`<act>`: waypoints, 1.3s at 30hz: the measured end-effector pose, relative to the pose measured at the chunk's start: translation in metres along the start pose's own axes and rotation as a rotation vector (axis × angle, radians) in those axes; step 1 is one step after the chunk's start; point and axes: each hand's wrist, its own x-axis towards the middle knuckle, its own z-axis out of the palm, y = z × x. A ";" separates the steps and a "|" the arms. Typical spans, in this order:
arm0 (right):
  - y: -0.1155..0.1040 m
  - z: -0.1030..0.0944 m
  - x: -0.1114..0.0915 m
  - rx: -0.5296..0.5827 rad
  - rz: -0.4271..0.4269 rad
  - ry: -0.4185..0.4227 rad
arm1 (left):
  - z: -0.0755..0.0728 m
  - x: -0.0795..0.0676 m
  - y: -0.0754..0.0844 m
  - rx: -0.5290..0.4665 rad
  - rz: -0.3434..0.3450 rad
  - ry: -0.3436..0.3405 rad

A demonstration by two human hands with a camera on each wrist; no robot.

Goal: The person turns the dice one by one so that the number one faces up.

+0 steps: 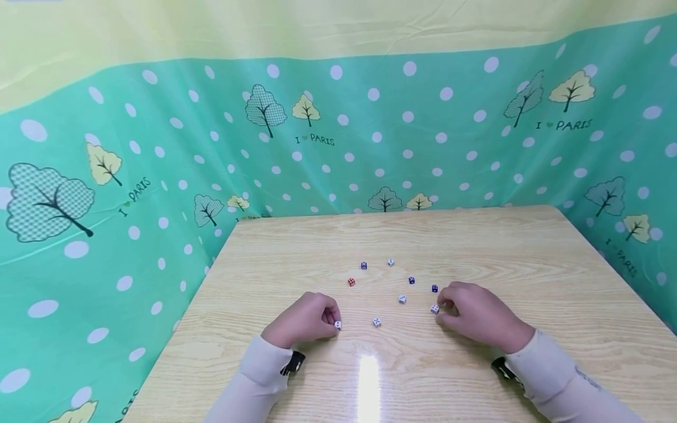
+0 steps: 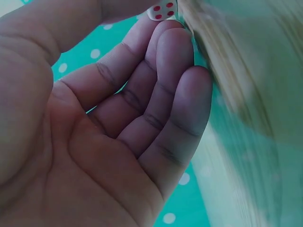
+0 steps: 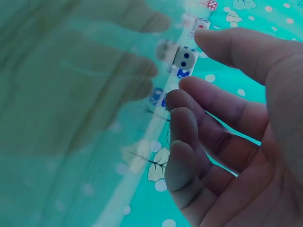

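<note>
My left hand (image 1: 307,320) pinches a white die (image 1: 338,324) between thumb and index finger, low over the table. In the left wrist view, red pips show on that die (image 2: 162,10), and the other fingers curve loosely below it. On the right, my right hand (image 1: 478,314) has its thumb and index finger spread apart around another white die (image 1: 434,308). The right wrist view shows this die (image 3: 184,59) with dark pips in the gap between the fingertips. Just beyond that hand lies a blue die (image 1: 435,288).
Between and beyond the hands lie a red die (image 1: 351,282), two more blue dice, one a blue die (image 1: 364,265) at the back, and several white dice, the nearest a white die (image 1: 377,322). The wooden table (image 1: 254,264) is enclosed by a green patterned curtain (image 1: 211,147).
</note>
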 end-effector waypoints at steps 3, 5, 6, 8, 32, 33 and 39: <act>-0.001 0.001 0.002 0.010 0.023 0.004 | 0.000 0.000 -0.001 -0.006 -0.004 -0.003; -0.001 0.001 0.002 0.016 0.032 0.006 | 0.001 -0.001 -0.002 -0.009 -0.002 -0.005; -0.002 0.001 0.002 0.017 0.038 0.006 | 0.001 -0.001 -0.002 -0.010 -0.001 -0.007; -0.002 0.001 0.003 0.017 0.043 0.000 | 0.001 -0.001 -0.002 -0.007 0.000 -0.009; -0.002 0.002 0.003 -0.011 0.023 -0.010 | 0.002 0.001 -0.004 0.044 0.041 0.013; -0.002 0.002 0.003 -0.011 0.024 -0.012 | 0.002 0.001 -0.003 0.069 0.048 0.023; -0.001 -0.002 -0.002 -0.016 0.033 -0.015 | 0.004 -0.005 0.002 0.174 0.057 0.072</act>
